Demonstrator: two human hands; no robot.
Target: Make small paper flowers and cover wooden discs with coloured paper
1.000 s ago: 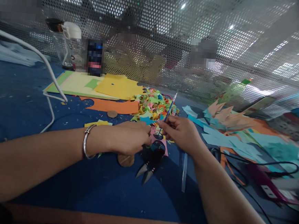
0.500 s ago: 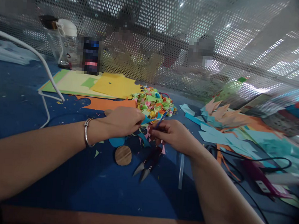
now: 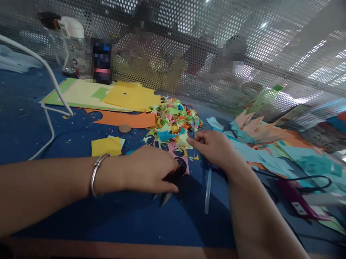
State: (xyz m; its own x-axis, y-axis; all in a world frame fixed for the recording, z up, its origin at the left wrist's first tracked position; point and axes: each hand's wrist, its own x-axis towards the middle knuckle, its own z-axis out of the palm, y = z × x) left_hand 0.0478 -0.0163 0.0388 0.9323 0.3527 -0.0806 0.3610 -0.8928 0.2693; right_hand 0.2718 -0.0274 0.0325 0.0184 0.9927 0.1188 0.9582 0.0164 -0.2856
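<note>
My left hand (image 3: 147, 169), a metal bangle on its wrist, lies over the dark scissors (image 3: 168, 189) on the blue table (image 3: 118, 217); its fingers curl round the handles and only the blade tips stick out below. My right hand (image 3: 215, 148) pinches a thin blue stick (image 3: 193, 125) that points up towards the heap of coloured paper scraps (image 3: 175, 121). A pink cut-out strip (image 3: 180, 156) lies between the two hands. A clear glue stick (image 3: 207, 190) lies just under my right wrist.
Yellow, green and orange paper sheets (image 3: 103, 96) lie at the back left, beside a bottle (image 3: 73, 46). A white cable (image 3: 48, 95) crosses the left side. Teal and peach paper offcuts (image 3: 262, 142), black cords and a purple tool (image 3: 300, 201) fill the right. A perforated metal screen (image 3: 198, 39) closes the back.
My left hand has dropped back from the scrap heap onto the scissors, covering the wooden disc. My right hand has shifted right with the blue stick. A yellow square shows at the left.
</note>
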